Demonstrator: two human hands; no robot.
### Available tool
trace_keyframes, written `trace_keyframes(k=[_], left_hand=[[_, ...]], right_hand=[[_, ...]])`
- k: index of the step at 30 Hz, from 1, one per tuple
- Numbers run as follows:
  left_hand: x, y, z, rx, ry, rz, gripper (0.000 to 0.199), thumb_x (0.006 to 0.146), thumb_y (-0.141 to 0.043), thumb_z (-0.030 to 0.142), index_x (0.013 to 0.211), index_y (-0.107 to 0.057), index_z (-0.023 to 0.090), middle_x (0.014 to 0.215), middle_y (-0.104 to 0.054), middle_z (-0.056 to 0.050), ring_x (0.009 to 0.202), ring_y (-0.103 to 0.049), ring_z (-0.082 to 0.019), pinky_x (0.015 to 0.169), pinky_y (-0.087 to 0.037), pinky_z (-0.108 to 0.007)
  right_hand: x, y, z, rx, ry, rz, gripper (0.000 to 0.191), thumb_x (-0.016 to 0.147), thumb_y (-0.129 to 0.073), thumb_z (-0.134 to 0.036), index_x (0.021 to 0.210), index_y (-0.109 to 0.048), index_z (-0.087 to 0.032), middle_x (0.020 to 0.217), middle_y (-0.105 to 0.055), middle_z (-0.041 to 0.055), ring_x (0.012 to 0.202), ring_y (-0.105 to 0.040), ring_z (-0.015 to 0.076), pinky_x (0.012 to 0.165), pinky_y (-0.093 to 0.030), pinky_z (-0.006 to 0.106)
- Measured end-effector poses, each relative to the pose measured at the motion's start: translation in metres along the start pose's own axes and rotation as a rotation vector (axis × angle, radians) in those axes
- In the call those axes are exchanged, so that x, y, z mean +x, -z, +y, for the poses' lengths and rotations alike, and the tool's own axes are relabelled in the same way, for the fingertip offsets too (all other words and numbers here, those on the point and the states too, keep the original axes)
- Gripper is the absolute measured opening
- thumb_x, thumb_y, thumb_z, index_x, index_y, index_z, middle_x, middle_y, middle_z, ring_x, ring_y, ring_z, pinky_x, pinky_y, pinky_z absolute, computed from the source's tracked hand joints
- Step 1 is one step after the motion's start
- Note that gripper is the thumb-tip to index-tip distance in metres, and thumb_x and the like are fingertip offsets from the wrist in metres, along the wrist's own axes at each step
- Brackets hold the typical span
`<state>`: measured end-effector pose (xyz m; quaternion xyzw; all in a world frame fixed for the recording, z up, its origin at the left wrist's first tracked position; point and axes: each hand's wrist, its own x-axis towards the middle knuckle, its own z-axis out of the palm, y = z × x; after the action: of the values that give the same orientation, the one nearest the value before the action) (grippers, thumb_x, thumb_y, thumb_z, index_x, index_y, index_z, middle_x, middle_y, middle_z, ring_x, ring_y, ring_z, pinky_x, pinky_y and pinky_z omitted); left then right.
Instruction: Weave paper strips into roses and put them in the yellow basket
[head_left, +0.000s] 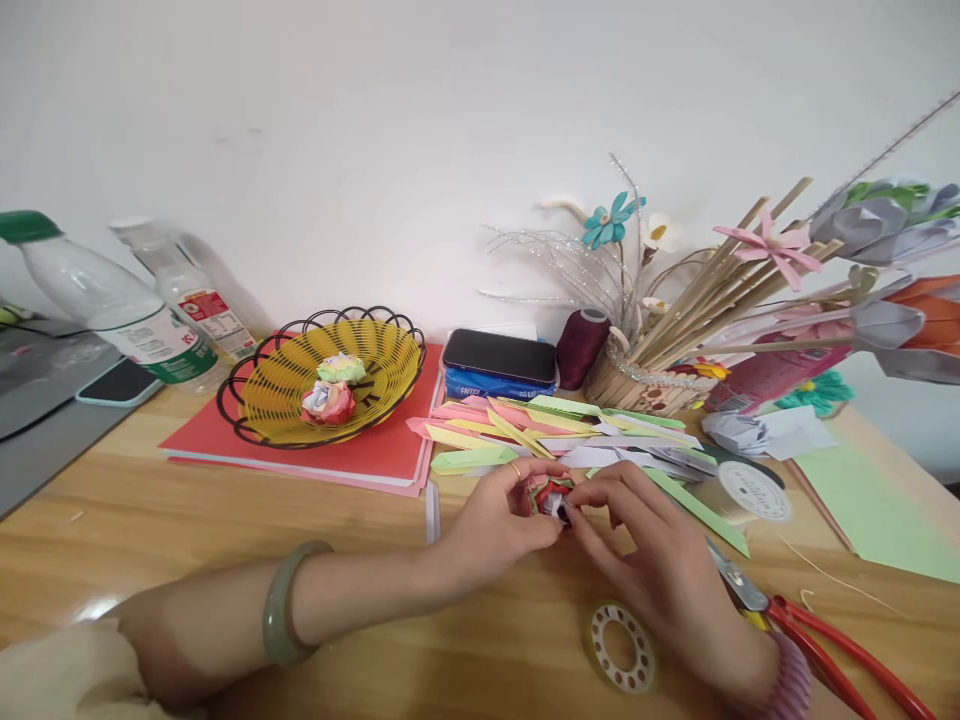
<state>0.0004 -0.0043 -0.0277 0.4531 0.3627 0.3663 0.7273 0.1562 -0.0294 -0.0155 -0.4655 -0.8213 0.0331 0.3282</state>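
Note:
A small folded paper flower (553, 494) in pink, red, green and white is held over the table's front part. My left hand (491, 520) is closed around its left side, thumb below and fingers behind. From the right, my right hand (637, 535) pinches the flower's edge with its fingertips; the exact grip is partly hidden. Just behind both hands lies a loose pile of folded paper strips (525, 430) in pink, yellow, green and white. A roll of clear tape (622, 648) lies flat below my right hand.
Red-handled scissors (802, 620) lie at right, near a thread spool (750, 490). A yellow basket (262, 405) with two paper flowers (330, 402) stands on red paper (360, 468). Behind are a phone (500, 355), a stick-filled holder (637, 385) and, at left, bottles (112, 300).

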Motion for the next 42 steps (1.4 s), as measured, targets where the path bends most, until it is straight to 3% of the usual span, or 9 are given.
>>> trace_keyframes(k=[3,6,15,28,34,42], left_hand=[[-0.001,-0.002,0.002,-0.071,0.012,-0.007,0.041,0.057,-0.061,0.009,0.097,-0.055,0.018,0.080,-0.053,0.001,0.072,-0.047,-0.011,0.068,-0.037,-0.025],[-0.001,-0.003,0.003,-0.097,0.018,-0.002,0.040,0.056,-0.062,0.009,0.095,-0.054,0.017,0.082,-0.055,0.000,0.075,-0.049,-0.012,0.070,-0.038,-0.026],[0.000,-0.004,0.003,-0.080,0.027,0.007,0.041,0.057,-0.061,0.008,0.097,-0.053,0.016,0.080,-0.054,0.000,0.075,-0.049,-0.011,0.068,-0.040,-0.025],[0.000,-0.003,0.002,-0.141,0.049,0.022,0.039,0.058,-0.059,0.005,0.095,-0.054,0.015,0.081,-0.056,0.000,0.075,-0.053,-0.011,0.068,-0.046,-0.024],[0.000,-0.003,0.002,-0.127,0.046,0.030,0.037,0.059,-0.059,0.005,0.095,-0.057,0.015,0.082,-0.057,0.000,0.075,-0.054,-0.010,0.065,-0.047,-0.022],[-0.001,-0.002,0.004,-0.191,0.070,-0.006,0.039,0.060,-0.064,0.013,0.099,-0.057,0.013,0.081,-0.060,-0.002,0.065,-0.056,-0.009,0.060,-0.047,-0.024]], right_hand=[[-0.002,0.002,0.002,-0.183,0.194,0.085,0.008,0.080,-0.053,-0.013,0.086,-0.055,-0.018,0.077,-0.057,0.0035,0.067,-0.053,0.0135,0.056,-0.042,0.026],[-0.005,0.005,0.005,-0.281,0.318,0.062,0.014,0.081,-0.052,-0.013,0.094,-0.057,-0.015,0.078,-0.060,0.0057,0.068,-0.051,0.0155,0.057,-0.041,0.028],[-0.008,0.011,0.009,-0.464,0.453,0.026,0.022,0.082,-0.050,-0.015,0.102,-0.058,-0.012,0.081,-0.061,0.0077,0.068,-0.050,0.0168,0.059,-0.040,0.031],[-0.005,0.008,0.007,-0.406,0.396,-0.004,0.018,0.081,-0.053,-0.012,0.097,-0.058,-0.009,0.077,-0.059,0.0082,0.068,-0.047,0.0178,0.057,-0.039,0.031],[0.000,0.003,0.004,-0.232,0.247,-0.010,0.008,0.082,-0.050,-0.010,0.087,-0.055,-0.014,0.076,-0.056,0.0059,0.071,-0.049,0.0167,0.060,-0.042,0.030],[0.003,0.005,0.005,0.073,0.022,0.030,0.012,0.085,-0.047,-0.012,0.090,-0.054,-0.019,0.079,-0.052,0.0030,0.071,-0.052,0.0125,0.059,-0.045,0.025]])
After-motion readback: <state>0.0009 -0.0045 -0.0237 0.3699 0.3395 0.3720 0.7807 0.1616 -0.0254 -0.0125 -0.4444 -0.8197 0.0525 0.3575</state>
